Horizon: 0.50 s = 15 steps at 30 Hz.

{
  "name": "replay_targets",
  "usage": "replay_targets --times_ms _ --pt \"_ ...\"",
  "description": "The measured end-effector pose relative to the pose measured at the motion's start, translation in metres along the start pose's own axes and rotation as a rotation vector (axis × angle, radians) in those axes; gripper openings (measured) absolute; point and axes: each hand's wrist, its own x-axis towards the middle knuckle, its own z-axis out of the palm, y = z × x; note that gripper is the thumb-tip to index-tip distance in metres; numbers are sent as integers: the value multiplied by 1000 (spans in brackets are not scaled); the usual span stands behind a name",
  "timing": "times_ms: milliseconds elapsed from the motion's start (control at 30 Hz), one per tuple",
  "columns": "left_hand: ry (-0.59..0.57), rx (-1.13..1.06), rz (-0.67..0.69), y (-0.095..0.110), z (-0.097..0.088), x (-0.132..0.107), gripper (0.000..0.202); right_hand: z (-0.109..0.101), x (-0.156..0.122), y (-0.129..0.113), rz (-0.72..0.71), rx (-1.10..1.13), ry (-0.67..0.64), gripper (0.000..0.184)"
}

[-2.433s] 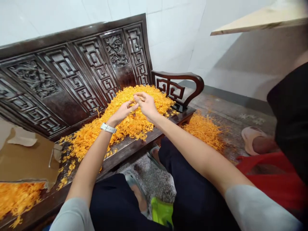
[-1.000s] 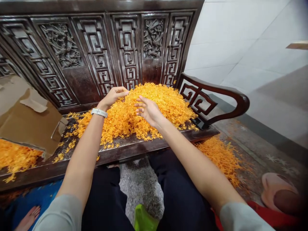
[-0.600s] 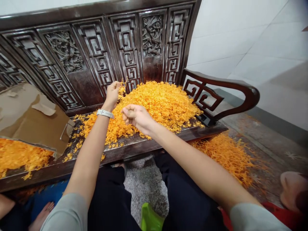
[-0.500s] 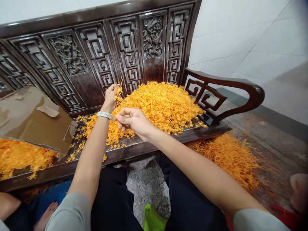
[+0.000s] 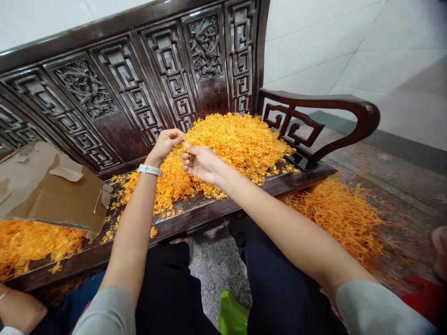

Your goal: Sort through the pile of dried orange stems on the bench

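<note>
A big heap of orange stringy strands (image 5: 240, 144) lies on the seat of a dark carved wooden bench (image 5: 209, 211). My left hand (image 5: 166, 142), with a white watch on its wrist, is curled and pinches a small tuft of the strands just above the heap's left side. My right hand (image 5: 199, 161) meets it, fingers bent and pinched on the same tuft. Both hands touch at the fingertips.
A torn cardboard box (image 5: 52, 195) holds more orange strands (image 5: 31, 242) at the left. Another orange pile (image 5: 338, 214) lies on the floor to the right of the bench. Someone's arm (image 5: 14, 309) shows at the bottom left. A green object (image 5: 232, 316) sits between my knees.
My left hand lifted a tuft off the heap and came down again. My right hand closed, then rose to meet the left at the tuft. The view swung left.
</note>
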Motion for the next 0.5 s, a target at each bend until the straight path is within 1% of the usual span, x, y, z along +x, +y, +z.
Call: replay_targets --times_ms 33,67,100,167,267,333,400,433,467,500 --pt "29 8 39 1 1 2 28 6 -6 -1 64 95 -54 29" --pt "47 9 72 3 2 3 23 12 -11 -2 99 162 -99 30" --pt "56 8 98 5 3 5 19 17 -16 -4 105 195 -127 31" --pt "89 12 147 12 5 6 15 24 -22 -7 64 198 -132 33" --pt "163 43 201 21 13 7 17 26 -25 -14 8 174 -91 34" --pt "201 64 201 25 19 9 17 24 -26 -19 2 205 -64 31" --pt "237 63 168 25 22 14 17 24 -30 -20 1 249 -30 27" --pt "286 25 143 24 21 17 19 26 -35 -19 7 243 -31 26" --pt "360 -58 112 23 19 21 22 30 -42 -15 22 199 -66 25" --pt "451 -188 70 21 15 24 26 36 -51 -10 40 118 -157 24"
